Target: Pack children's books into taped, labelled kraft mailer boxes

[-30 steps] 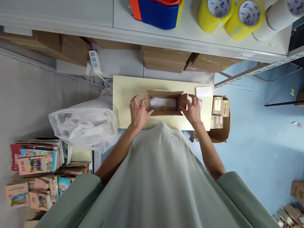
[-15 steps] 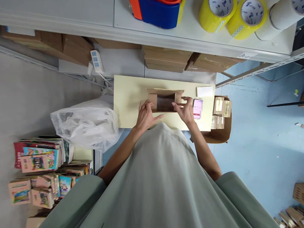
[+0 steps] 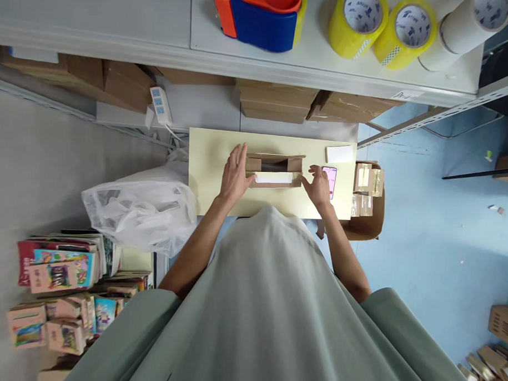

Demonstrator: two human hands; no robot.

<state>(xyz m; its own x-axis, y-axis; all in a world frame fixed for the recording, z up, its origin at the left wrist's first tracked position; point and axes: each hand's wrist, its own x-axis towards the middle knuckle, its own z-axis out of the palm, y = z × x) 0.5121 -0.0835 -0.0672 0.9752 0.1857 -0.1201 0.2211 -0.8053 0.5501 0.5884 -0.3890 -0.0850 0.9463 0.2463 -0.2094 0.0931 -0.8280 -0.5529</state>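
A small brown cardboard box [image 3: 273, 184] lies on the pale yellow table [image 3: 213, 172], its front flap with a white strip folded partly over the opening. The side flaps lean inward and the back flap stands up. At the box's left end is my left hand [image 3: 234, 176], fingers spread and thumb at the front flap's corner. My right hand [image 3: 316, 185] is at the right end, thumb touching the flap's corner, fingers apart. Just right of it lies a phone [image 3: 330, 181] with a pink screen. Behind the phone sits a white box [image 3: 339, 154].
A shelf [image 3: 158, 56] with yellow tape rolls [image 3: 359, 22] and a blue-orange tape dispenser [image 3: 263, 29] spans the top. White plastic bags [image 3: 140, 209] hang left of the table. An open carton [image 3: 371, 225] with small boxes stands right. Books [image 3: 59, 275] are stacked lower left.
The box's front flap has come up and over the opening, showing its white strip. My left hand has moved up and left; my right hand has shifted slightly right and down.
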